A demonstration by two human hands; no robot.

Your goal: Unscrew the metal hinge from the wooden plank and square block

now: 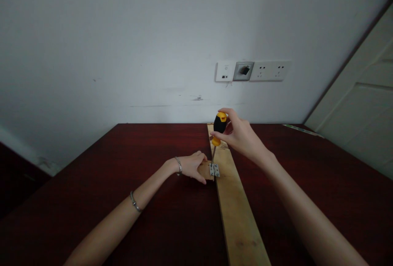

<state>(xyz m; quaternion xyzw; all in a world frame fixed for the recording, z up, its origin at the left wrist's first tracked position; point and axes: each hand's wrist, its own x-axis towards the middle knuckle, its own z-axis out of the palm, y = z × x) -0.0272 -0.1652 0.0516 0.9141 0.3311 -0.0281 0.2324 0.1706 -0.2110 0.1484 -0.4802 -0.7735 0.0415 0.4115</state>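
Observation:
A yellow and black screwdriver (220, 126) stands nearly upright in my right hand (238, 133), its fingers closed round the handle. The shaft's tip comes down at the upper left part of a silver hinge (214, 170). That hinge spans the seam between a small wooden block (205, 170) and a long wooden plank (238, 208). Around the block's left side, my left hand (194, 167) grips it with thumb and fingers on opposite edges. Whether a screw sits under the tip is too small to tell.
The dark red table (138, 147) meets a white wall, where a row of sockets (253, 71) is mounted. A flat, thin strip (302, 130) lies at the table's far right edge. A white panelled door (365, 89) stands on the right.

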